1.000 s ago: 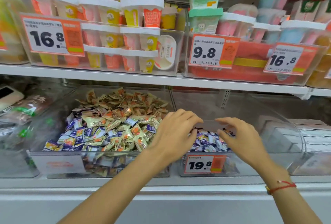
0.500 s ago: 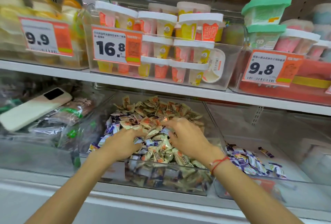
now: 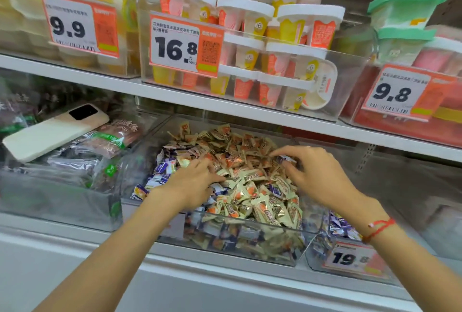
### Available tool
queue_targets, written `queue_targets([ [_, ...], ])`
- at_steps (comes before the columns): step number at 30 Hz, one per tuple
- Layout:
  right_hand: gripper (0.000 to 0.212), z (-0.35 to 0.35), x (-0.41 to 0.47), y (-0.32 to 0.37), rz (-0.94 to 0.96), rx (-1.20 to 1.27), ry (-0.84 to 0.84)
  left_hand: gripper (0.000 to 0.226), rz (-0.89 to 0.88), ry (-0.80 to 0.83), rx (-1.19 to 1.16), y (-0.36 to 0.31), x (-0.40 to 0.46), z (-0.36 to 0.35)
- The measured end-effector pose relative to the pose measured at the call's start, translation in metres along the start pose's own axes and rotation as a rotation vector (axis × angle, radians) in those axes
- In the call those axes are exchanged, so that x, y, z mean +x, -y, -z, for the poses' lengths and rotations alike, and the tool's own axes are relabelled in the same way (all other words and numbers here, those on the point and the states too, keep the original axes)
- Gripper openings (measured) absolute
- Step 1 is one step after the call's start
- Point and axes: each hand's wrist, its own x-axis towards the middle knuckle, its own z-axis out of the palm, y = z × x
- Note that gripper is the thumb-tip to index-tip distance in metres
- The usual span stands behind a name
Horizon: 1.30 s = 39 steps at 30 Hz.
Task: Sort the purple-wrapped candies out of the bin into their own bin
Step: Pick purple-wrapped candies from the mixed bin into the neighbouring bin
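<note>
A clear bin [image 3: 250, 223] on the lower shelf holds a heap of gold-and-orange candies mixed with purple-wrapped candies [image 3: 162, 167], which lie mostly on its left side. My left hand [image 3: 192, 184] rests on the heap with fingers spread among the wrappers. Over the right side of the heap, my right hand [image 3: 317, 176] pinches a purple candy [image 3: 288, 159] between thumb and forefinger. Just to the right stands a second clear bin [image 3: 315, 259] with a 19.8 tag; it holds only purple candies [image 3: 341, 228], partly hidden behind my right wrist.
A white phone [image 3: 57, 129] lies on bagged goods in the bin to the left. The upper shelf [image 3: 225, 107] hangs low over the candy bins, carrying clear boxes of pudding cups [image 3: 275, 62] with price tags. Another clear bin sits at far right.
Both hands moved left from the purple candy bin to the mixed bin and my view followed. The right hand now pinches a purple candy at the heap's right side.
</note>
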Motion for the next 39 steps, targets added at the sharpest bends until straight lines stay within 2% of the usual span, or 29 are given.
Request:
queue_targets([
  [3,0.029,-0.008,-0.015,-0.001,0.016,-0.055,0.073,0.037,0.008,-0.145,0.050,0.002,0.001,-0.002],
  [6,0.036,-0.022,-0.020,0.005,0.054,-0.107,0.198,0.033,-0.007,-0.207,0.012,0.004,-0.003,-0.003],
  [8,0.044,-0.031,-0.018,0.006,0.059,-0.160,0.294,0.033,0.016,-0.249,-0.091,0.006,-0.010,0.000],
  [10,0.042,-0.037,-0.012,0.006,0.043,-0.188,0.303,0.032,0.074,-0.324,-0.266,0.006,-0.019,0.004],
  [13,0.027,-0.042,-0.003,0.008,0.019,-0.145,0.239,0.029,0.119,-0.370,-0.403,-0.003,-0.032,0.008],
  [16,0.020,-0.037,-0.005,0.006,-0.036,0.074,0.211,0.025,0.097,-0.361,-0.394,-0.016,-0.041,0.007],
  [18,0.023,-0.032,-0.011,0.006,-0.071,0.193,0.202,0.024,0.088,-0.367,-0.410,-0.022,-0.044,0.005],
  [21,0.031,-0.033,-0.021,0.007,-0.058,0.190,0.159,0.026,0.105,-0.352,-0.461,-0.030,-0.043,0.003],
  [26,0.028,-0.023,-0.028,0.007,-0.025,0.408,-0.024,0.026,0.116,-0.376,-0.394,-0.044,-0.040,0.003],
  [31,0.026,0.002,-0.038,-0.013,0.050,0.491,-0.213,0.029,0.131,-0.434,-0.371,-0.047,-0.037,0.000],
  [35,0.022,0.012,-0.064,-0.061,-0.043,0.448,-0.416,0.025,0.021,-0.563,-0.471,-0.073,-0.039,0.011],
  [39,0.023,0.005,-0.085,-0.108,-0.214,0.336,-0.440,0.025,-0.210,-0.579,-0.535,-0.135,-0.016,0.023],
])
